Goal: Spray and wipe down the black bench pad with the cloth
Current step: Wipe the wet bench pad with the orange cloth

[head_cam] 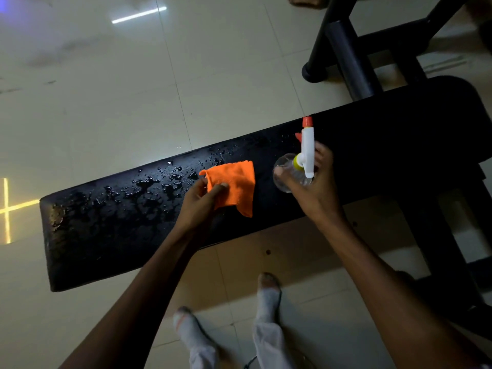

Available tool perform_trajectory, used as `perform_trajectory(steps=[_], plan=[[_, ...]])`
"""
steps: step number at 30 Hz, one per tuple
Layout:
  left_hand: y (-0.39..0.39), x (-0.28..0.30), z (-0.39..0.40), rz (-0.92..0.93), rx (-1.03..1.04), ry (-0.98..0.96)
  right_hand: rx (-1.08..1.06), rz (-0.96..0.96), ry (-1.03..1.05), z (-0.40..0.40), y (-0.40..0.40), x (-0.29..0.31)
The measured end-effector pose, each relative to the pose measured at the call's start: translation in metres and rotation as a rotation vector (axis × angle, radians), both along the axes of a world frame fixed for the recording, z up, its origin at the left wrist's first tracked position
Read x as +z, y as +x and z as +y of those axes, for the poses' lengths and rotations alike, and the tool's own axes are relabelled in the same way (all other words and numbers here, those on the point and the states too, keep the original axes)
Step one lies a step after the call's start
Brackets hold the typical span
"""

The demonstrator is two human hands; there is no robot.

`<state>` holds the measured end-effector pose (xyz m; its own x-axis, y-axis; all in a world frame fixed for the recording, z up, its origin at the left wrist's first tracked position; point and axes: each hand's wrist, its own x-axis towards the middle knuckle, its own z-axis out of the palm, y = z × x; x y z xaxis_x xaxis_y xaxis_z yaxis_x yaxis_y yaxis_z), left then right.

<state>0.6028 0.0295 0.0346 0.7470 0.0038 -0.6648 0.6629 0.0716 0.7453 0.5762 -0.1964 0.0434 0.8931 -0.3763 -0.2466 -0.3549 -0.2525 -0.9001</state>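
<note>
A long black bench pad [111,230] runs slantwise across a pale tiled floor [93,102], its left end lower in the view than its right. Water droplets and small puddles glisten over its left half, thickest along the far edge.

The left hand [198,206] reaches over the pad's near edge, about mid-length. Its fingers [221,186] pinch the left side of an orange cloth [234,183], thumb on top; the cloth spreads to the right of them, one corner hanging toward the near edge. Whether the cloth touches the pad or is held just above it cannot be told.

Just right of the cloth, the right hand [312,186] is wrapped around a clear spray bottle [288,173]. Its white spray head points toward the far edge, with an orange nozzle tip and orange trigger. That stretch of pad looks dry.

Black frame tubes [346,57] stand beyond the pad's far right. Below the near edge, two feet in white socks [269,291] stand on the floor.
</note>
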Motion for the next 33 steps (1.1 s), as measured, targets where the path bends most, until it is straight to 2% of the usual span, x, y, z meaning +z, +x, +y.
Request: perform_trajectory(steps=[3, 5, 6, 8, 10, 12, 14, 16, 22, 24, 29, 33], plan=[[-0.006, 0.022, 0.009, 0.007, 0.020, -0.059, -0.215, 0.134, -0.031, 0.023, -0.036, -0.001], [-0.013, 0.036, 0.018, 0.026, 0.038, -0.130, -0.301, 0.269, 0.065, 0.043, -0.054, -0.001], [-0.017, 0.042, 0.022, 0.034, 0.035, -0.169, -0.303, 0.353, 0.188, 0.053, -0.058, 0.001], [-0.026, 0.051, 0.033, 0.049, 0.020, -0.245, -0.241, 0.487, 0.607, 0.075, -0.058, 0.005], [-0.034, 0.054, 0.045, 0.054, -0.012, -0.278, -0.214, 0.503, 1.004, 0.095, -0.053, 0.014], [-0.040, 0.051, 0.059, 0.063, -0.035, -0.270, -0.266, 0.430, 1.094, 0.111, -0.048, 0.020], [-0.044, 0.043, 0.073, 0.065, -0.029, -0.220, -0.285, 0.332, 0.933, 0.121, -0.042, 0.025], [-0.047, 0.033, 0.088, 0.068, -0.058, -0.141, -0.228, 0.266, 0.665, 0.125, -0.033, 0.034], [-0.052, 0.011, 0.123, -0.023, -0.185, 0.155, 0.170, 0.018, -0.340, 0.128, 0.005, 0.063], [-0.050, 0.007, 0.129, -0.074, -0.240, 0.275, 0.294, 0.022, -0.580, 0.138, 0.014, 0.058], [-0.038, -0.007, 0.132, -0.226, -0.397, 0.536, 0.622, 0.331, -0.661, 0.163, 0.016, 0.015], [-0.030, -0.020, 0.128, -0.361, -0.448, 0.635, 0.617, 0.244, -0.721, 0.155, 0.018, -0.017]])
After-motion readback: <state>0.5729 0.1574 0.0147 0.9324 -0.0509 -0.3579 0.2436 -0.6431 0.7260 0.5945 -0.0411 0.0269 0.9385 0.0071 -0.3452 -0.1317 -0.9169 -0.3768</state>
